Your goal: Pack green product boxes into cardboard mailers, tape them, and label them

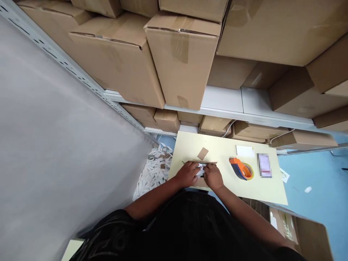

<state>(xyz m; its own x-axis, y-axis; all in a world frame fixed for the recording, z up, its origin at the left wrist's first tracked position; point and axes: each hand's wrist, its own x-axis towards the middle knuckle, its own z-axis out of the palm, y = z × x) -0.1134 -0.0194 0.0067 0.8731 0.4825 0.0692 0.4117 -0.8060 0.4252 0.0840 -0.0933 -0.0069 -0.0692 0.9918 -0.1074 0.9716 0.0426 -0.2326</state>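
At the near edge of the pale table (225, 145), my left hand (188, 174) and my right hand (213, 176) meet over a small open cardboard box (200, 182). Between them is a small white packet (201, 169) with a purplish mark, low in the box opening. The fingers of both hands curl inward and pinch its two sides. My hands cover much of the box and packet. Just beyond them lies a flat brown cardboard piece (202, 153). An orange and blue tape dispenser (240, 169) rests to the right of my right hand.
A white box (244, 150) and a blurred-out lilac rectangle (264, 165) lie on the table's right. Shelves of cardboard boxes (182, 61) rise behind. White scraps (152, 174) and tape rings cover the floor at left, beside the wall. An open carton (312, 235) stands lower right.
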